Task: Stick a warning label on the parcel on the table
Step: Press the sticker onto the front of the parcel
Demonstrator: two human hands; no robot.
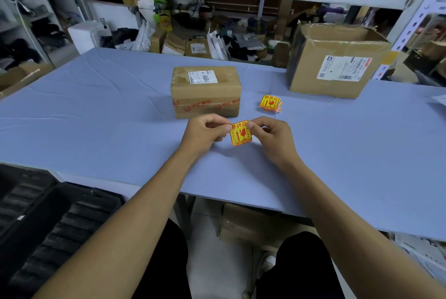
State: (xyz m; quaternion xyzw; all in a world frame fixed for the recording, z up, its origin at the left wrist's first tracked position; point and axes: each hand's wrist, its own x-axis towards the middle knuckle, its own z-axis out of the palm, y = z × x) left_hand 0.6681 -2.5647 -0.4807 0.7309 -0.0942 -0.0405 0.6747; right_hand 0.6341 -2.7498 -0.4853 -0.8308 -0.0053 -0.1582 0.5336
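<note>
A yellow warning label point(240, 133) with red print is held above the blue table point(96, 115), just in front of the parcel. My left hand point(205, 131) pinches its upper left corner and my right hand point(270, 133) pinches its upper right corner. The parcel point(205, 91) is a taped brown cardboard box with a white shipping slip on top, standing a little beyond my hands. A small stack of the same yellow labels point(270, 103) lies on the table to the right of the parcel.
A larger open cardboard box point(335, 62) stands at the back right of the table. Shelving with boxes and bags runs behind the table. A black ribbed case point(48, 226) sits at the lower left, off the table. White paper point(438, 99) lies at the right edge.
</note>
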